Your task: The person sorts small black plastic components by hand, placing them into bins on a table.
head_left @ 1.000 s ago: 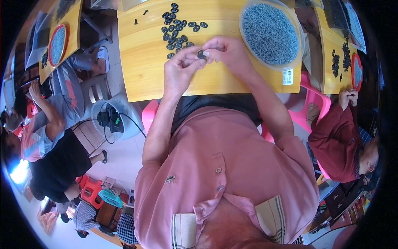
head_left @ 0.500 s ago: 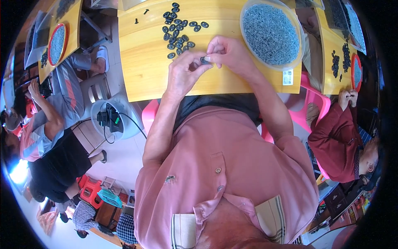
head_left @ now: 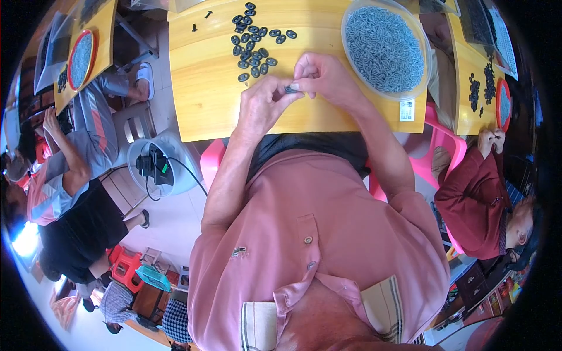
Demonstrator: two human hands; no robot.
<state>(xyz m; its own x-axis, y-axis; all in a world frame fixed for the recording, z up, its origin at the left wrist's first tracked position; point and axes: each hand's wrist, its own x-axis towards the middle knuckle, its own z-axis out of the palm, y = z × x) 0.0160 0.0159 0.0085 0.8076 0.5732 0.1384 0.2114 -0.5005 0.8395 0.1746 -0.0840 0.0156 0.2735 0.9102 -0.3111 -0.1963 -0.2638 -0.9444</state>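
Observation:
My left hand (head_left: 261, 104) pinches a small black oval piece (head_left: 290, 89) between thumb and fingers, above the near part of the wooden table. Close against it, my right hand (head_left: 319, 75) has thumb and fingertips pressed together at the piece; whatever those fingertips hold is too small to make out. Beyond my left hand lies a loose group of black oval pieces (head_left: 256, 55), each with two holes. Right of my right hand stands a round clear tub (head_left: 426, 58) full of small grey screws (head_left: 383, 50).
Two dark screws (head_left: 202, 20) lie at the table's (head_left: 202, 88) far left. A white label (head_left: 407, 110) is near its right front edge. On the floor at left, a clear bucket (head_left: 182, 169) holds a black cabled device. Other people work at tables on both sides.
Both hands stay together at the black oval piece, with only a slight shift of the fingers. At left, another person's hand has moved a little.

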